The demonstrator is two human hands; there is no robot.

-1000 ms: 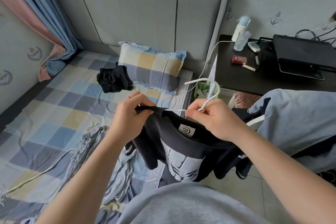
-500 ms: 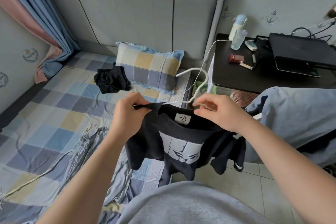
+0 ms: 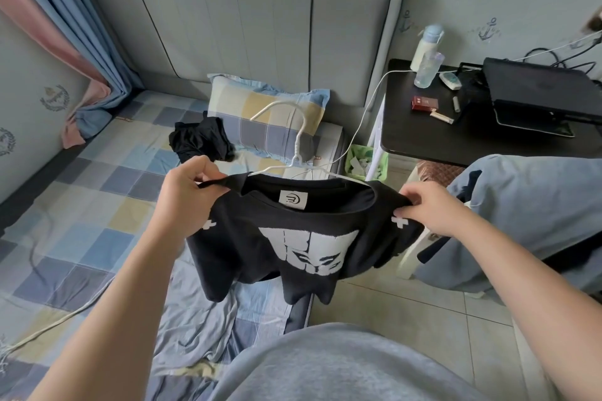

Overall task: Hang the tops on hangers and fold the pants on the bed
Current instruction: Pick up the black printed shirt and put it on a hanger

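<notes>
Both hands' grip pinching black top (image 3: 303,238) shoulders: left hand (image 3: 187,187), right hand (image 3: 430,207).

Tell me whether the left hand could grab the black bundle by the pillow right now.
Probably not yet: the left hand grips a shoulder of the black top on the white hanger. Nothing lies between it and the black bundle, so the way looks free once it lets go.
</notes>
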